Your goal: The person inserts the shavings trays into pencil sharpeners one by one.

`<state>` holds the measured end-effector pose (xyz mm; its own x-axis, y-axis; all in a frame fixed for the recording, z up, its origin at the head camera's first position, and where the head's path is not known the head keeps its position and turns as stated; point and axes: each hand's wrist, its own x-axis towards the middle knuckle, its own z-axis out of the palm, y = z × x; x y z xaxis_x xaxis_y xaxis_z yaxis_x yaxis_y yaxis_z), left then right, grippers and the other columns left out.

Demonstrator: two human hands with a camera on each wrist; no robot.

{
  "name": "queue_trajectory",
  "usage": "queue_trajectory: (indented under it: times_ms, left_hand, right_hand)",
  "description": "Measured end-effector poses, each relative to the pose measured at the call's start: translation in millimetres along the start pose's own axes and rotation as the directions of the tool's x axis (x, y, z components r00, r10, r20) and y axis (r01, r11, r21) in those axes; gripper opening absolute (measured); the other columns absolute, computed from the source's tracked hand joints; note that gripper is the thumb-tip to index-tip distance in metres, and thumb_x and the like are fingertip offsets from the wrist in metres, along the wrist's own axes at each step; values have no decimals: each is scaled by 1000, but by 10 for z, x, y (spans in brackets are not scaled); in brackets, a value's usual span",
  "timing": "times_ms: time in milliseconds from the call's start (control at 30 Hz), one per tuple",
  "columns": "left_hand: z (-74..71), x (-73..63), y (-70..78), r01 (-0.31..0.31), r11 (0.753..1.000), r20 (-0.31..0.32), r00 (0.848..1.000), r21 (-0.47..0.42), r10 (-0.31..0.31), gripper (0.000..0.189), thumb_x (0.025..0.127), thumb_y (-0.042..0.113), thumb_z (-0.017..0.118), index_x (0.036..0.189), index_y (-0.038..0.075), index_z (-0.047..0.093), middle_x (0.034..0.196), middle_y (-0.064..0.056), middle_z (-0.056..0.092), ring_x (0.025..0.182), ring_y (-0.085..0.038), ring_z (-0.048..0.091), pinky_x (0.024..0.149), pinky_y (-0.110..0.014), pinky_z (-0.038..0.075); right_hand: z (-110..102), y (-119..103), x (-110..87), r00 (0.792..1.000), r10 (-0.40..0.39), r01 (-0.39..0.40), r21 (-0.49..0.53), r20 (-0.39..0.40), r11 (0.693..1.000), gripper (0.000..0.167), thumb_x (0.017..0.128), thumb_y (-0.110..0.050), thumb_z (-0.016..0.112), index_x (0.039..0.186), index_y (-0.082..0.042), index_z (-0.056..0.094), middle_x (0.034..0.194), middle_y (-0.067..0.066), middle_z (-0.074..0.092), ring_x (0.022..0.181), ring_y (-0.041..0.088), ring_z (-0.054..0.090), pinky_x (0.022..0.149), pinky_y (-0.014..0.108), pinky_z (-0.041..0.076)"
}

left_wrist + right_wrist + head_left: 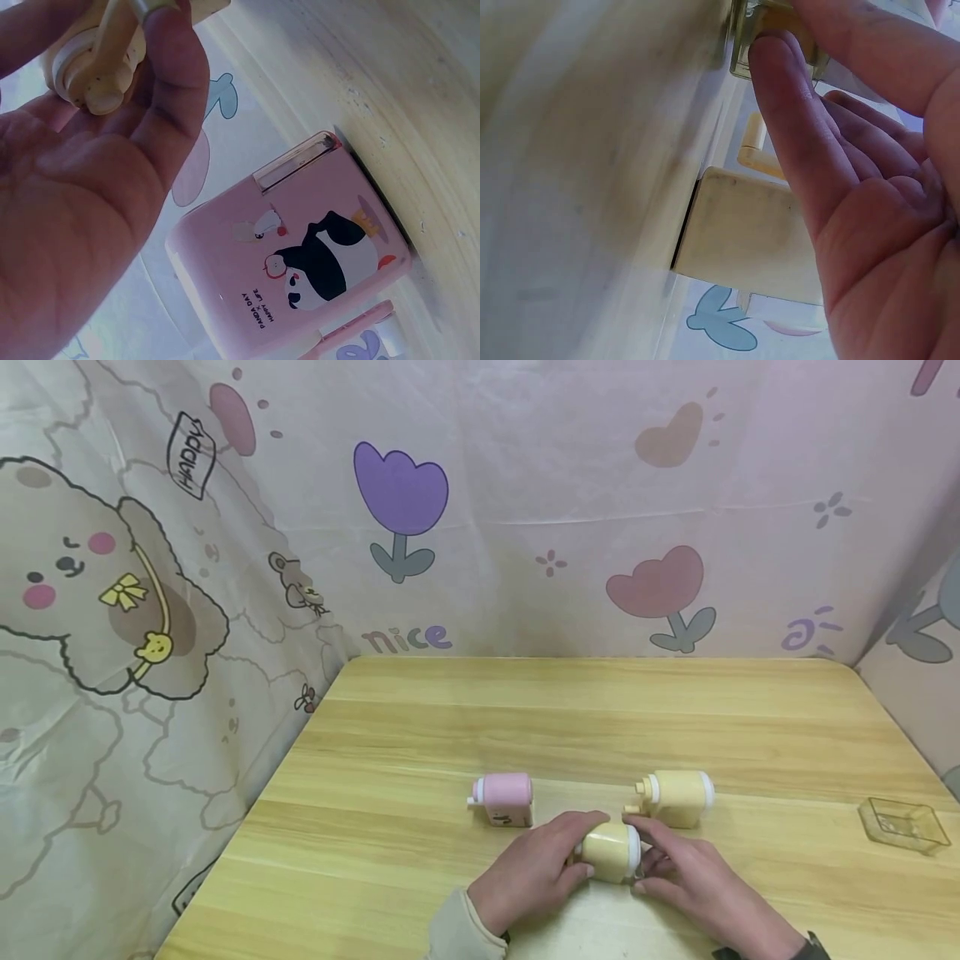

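Note:
Both hands are at a yellow crank pencil sharpener [609, 853] with a white end, near the table's front. My left hand [536, 864] grips its crank side, thumb in front and fingers behind. In the left wrist view the crank [105, 75] shows beside the curled fingers. My right hand [693, 872] holds the white end between thumb and fingers. In the right wrist view a fingertip [778, 49] lies against a see-through yellowish part [741, 45] of it. Behind the right hand stands a second yellow sharpener [682, 797].
A pink sharpener [508, 799] with a panda print stands behind the left hand, its crank to the left. Far right on the wooden table [420, 727] sits a small see-through amber tray [903, 824]. Printed cloth [510, 468] hangs along the back and sides.

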<state>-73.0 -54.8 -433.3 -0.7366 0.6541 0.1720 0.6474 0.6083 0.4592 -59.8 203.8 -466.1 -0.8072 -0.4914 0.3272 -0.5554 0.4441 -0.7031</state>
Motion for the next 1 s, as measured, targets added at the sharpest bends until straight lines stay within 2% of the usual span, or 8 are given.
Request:
queue_trajectory:
  times_ms: [333,700,1000]
  left_hand:
    - [4,7,9,8,1000,7,1000,7,-8,57,97,18,72,150,18,50,141,1,61,128,-9,57,104,-26,49]
    - [4,8,12,9,1000,8,1000,1,-9,58,98,17,72,151,18,49,143,1,60,129,-9,57,104,-26,49]
    - [5,16,12,1,1000,4,1000,10,-1,57,98,18,72,150,18,49,143,1,60,129,-9,57,104,-26,49]
  right_hand:
    - [39,1,-2,999,-36,35,-15,-36,999,74,76,-5,88,140,1,51,93,-7,71,82,1,66,67,27,60]
    - [66,-27,4,1000,26,-26,5,-14,1000,74,78,-7,87,141,-1,50,101,4,72,84,2,67,67,27,59]
    - [81,3,10,1000,-13,13,-22,-25,1000,75,78,-8,88,141,-2,48,99,5,73,82,3,68,65,28,58]
